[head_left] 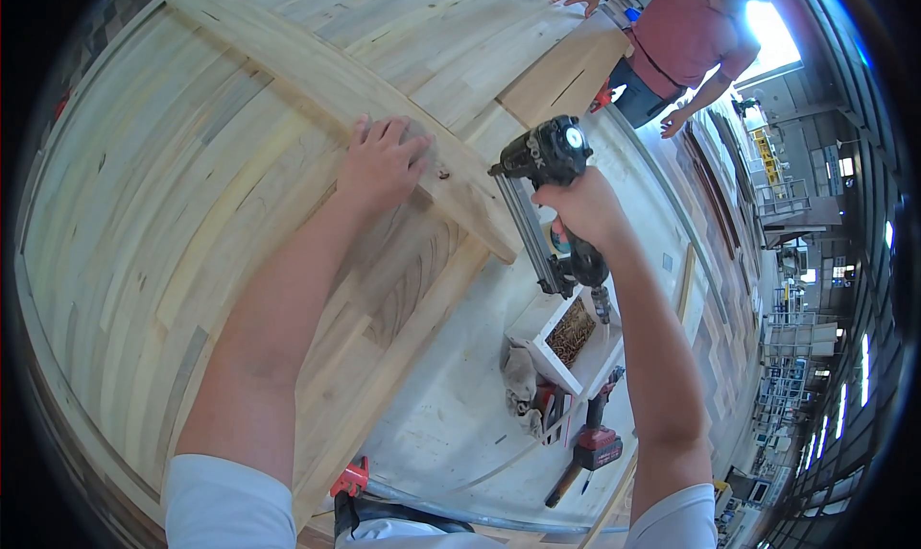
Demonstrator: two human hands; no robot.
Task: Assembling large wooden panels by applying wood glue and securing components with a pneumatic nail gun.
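Observation:
My right hand [590, 208] is wrapped round the handle of a black pneumatic nail gun [539, 153], its long slanted magazine pointing down. The gun's nose is close to the end of a long pale wooden board [317, 74]; whether it touches cannot be made out. On that board my left hand [384, 162] lies with fingers spread, the wrist over its near edge. Beneath the board is a wide panel of joined wooden strips [144, 194], with another wooden strip [408, 362] along its right edge.
On the white table [432, 424] stand a white box [545, 352] of small brown fasteners, a crumpled grey cloth [520, 376], a red cordless drill [597, 443] and a hammer [564, 485]. A red clamp [350, 477] sits at the near edge. A co-worker [676, 31] stands across the table.

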